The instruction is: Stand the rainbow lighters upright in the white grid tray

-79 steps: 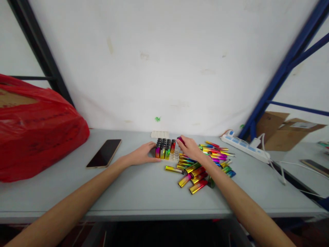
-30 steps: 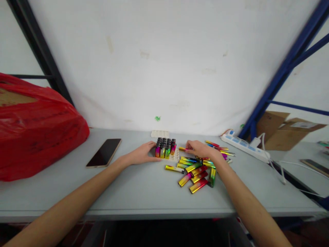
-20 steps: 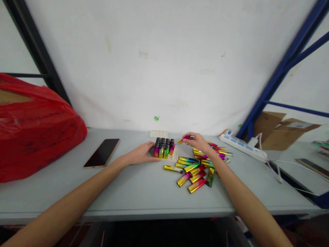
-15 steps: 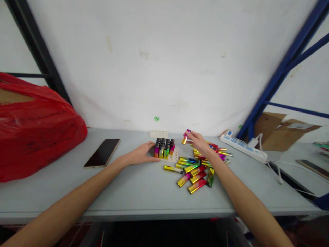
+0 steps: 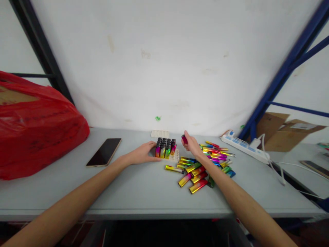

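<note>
My left hand [image 5: 141,153] grips the left side of a white slotted tray [image 5: 176,158], thumb at its front corner and fingers at the back. Several shiny multicoloured lighters [image 5: 162,151] stand upright in the tray, black tops up, and slots on its right side show bare. Above the table, right of the tray, my right hand [image 5: 192,145] is closed around a lighter [image 5: 184,139]; only its dark pink end shows, the rest hidden by the fingers. A loose pile of lighters [image 5: 197,173] lies below and right of that hand, partly covered by the forearm. One yellow lighter [image 5: 173,168] lies in front of the tray.
A second white tray [image 5: 160,133] lies by the wall. At left are a phone [image 5: 104,152] and a red plastic bag [image 5: 38,133]. A white power strip [image 5: 245,148] with cables runs along the right, near cardboard boxes [image 5: 288,133] and a blue frame [image 5: 276,77].
The lighter in my right hand has turned from hanging in the fingertips, yellow end down, to being wrapped in the fist. My left hand keeps its place at the tray; the view has shifted slightly.
</note>
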Demonstrator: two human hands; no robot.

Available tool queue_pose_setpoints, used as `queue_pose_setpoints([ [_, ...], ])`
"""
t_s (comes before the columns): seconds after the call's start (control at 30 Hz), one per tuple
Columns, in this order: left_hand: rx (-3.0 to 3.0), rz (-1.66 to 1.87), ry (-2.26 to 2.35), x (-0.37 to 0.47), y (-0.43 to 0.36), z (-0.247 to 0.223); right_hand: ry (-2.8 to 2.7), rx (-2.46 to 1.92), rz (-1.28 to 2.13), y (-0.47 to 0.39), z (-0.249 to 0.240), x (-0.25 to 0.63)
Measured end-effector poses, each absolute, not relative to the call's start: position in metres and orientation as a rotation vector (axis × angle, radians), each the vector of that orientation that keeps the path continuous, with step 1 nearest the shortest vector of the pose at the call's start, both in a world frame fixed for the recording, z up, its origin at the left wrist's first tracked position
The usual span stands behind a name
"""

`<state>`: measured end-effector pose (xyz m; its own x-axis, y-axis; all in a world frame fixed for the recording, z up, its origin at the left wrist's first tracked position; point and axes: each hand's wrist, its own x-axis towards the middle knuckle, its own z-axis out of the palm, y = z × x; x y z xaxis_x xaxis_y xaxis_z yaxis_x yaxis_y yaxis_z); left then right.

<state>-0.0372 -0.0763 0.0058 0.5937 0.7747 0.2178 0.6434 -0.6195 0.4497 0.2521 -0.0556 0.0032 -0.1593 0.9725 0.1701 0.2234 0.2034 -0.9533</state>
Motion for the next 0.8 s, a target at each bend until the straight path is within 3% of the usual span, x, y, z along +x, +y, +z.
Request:
queue_pose_setpoints([
  [0.2,2.506,0.564,1.138,-0.038,-0.075,0.005,-1.432,-1.148,1.270,-0.059,0.001,0.242],
  [0.5,2.500,0.579,1.133,-0.037,-0.076,0.005,-1.499,-1.069,1.281,-0.056,0.005,0.246],
  [0.8,2.492,0.593,1.129,-0.036,-0.078,0.007,-1.869,-0.997,0.785,-0.074,0.028,0.254],
])
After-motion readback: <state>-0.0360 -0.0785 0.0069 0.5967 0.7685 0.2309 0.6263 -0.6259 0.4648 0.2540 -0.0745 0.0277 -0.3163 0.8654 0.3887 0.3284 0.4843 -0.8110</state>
